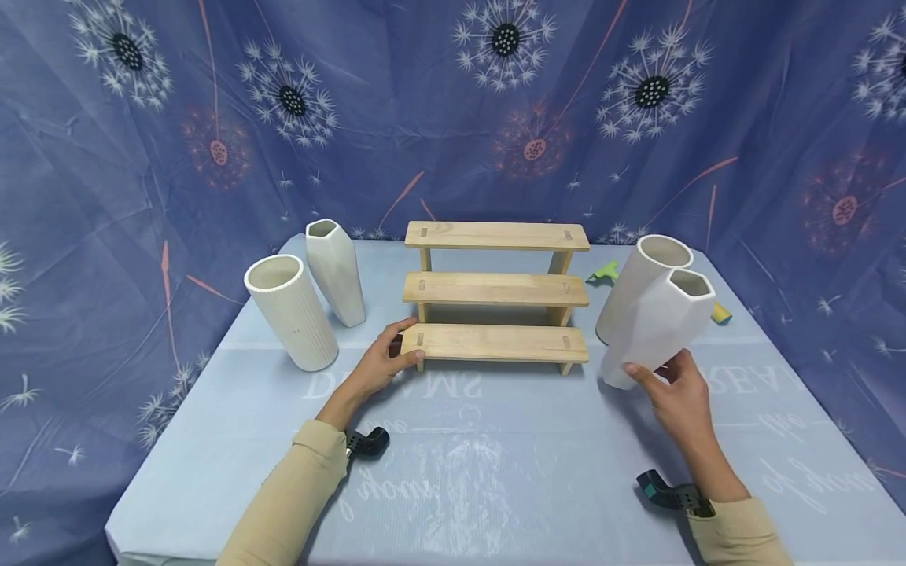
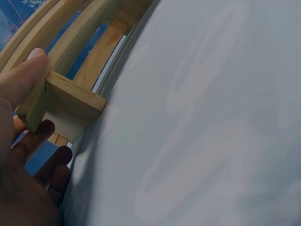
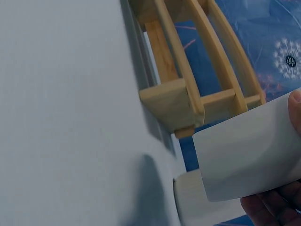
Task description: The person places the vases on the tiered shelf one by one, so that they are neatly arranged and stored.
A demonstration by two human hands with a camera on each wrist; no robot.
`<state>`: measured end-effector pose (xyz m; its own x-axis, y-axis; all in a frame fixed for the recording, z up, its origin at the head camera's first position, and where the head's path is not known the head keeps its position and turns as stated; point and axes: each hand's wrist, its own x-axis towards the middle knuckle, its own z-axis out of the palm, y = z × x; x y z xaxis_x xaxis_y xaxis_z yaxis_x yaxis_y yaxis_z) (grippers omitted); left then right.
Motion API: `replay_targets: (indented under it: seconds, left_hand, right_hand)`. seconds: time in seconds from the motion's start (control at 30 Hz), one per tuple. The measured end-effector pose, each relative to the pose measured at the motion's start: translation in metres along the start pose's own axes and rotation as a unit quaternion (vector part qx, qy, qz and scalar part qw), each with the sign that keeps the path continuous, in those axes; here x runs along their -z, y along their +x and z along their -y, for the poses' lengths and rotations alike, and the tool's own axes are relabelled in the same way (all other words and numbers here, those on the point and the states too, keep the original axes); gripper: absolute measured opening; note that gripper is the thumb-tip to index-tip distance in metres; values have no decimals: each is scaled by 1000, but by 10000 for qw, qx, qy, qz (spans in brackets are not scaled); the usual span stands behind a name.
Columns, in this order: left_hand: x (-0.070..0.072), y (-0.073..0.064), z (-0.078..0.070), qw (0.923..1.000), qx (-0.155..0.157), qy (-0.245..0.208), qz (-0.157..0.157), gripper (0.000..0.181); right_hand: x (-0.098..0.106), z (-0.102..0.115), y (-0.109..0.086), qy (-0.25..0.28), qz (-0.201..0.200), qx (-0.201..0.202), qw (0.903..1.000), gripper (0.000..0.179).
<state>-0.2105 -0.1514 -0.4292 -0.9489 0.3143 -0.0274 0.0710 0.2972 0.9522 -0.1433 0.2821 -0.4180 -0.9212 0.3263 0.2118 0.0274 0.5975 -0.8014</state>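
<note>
A three-tier wooden shelf stand (image 1: pixel 495 289) stands in the middle of the table. My left hand (image 1: pixel 382 362) holds the left end of its lowest board, with the thumb (image 2: pixel 23 77) on one face and fingertips at the other. At the right, my right hand (image 1: pixel 679 397) grips a white faceted vase (image 1: pixel 654 322) low on its body, thumb in front and fingers behind. The vase tilts slightly right, and its base (image 3: pixel 204 165) shows over the table. It partly hides a white cylindrical vase (image 1: pixel 633 279) behind it, which stands on the cloth.
On the left stand a ribbed white cylindrical vase (image 1: pixel 293 314) and a second faceted white vase (image 1: pixel 336 271). A small green object (image 1: pixel 604 273) and a yellow one (image 1: pixel 720 314) lie near the right vases. A blue dandelion-print curtain (image 1: pixel 396 118) hangs behind the table.
</note>
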Motion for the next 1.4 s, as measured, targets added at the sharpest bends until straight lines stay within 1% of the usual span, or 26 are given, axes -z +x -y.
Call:
replay_targets:
  seconds: [0.13,0.47,0.6,0.9,1.03,1.23,1.4]
  left_hand:
    - [0,0,0,10000,-14,31,0,70]
    - [-1,1,1,10000,-55,54,-27,69]
    - [-1,0,1,10000,-50,69,-30,70]
    - [-1,0,1,9999,-46,125,-84,69]
    - [-1,0,1,9998,-68,144,-89,69]
    - [-1,1,2,9999,-70,72,-80,69]
    - [-1,1,2,9999,-59,86,-84,68]
  right_hand:
    - [-2,6,-1,33,64,35,10000,70]
    - [-9,18,0,296,88,392,9988,64]
    - [-12,24,1,318,182,405,9985,66]
    - [-21,35,3,381,410,298,9980,71]
    - [-26,38,6,439,445,389,9973,71]
    - [-32,43,9,676,511,545,9949,70]
    - [-37,48,10,719,590,632,9937,71]
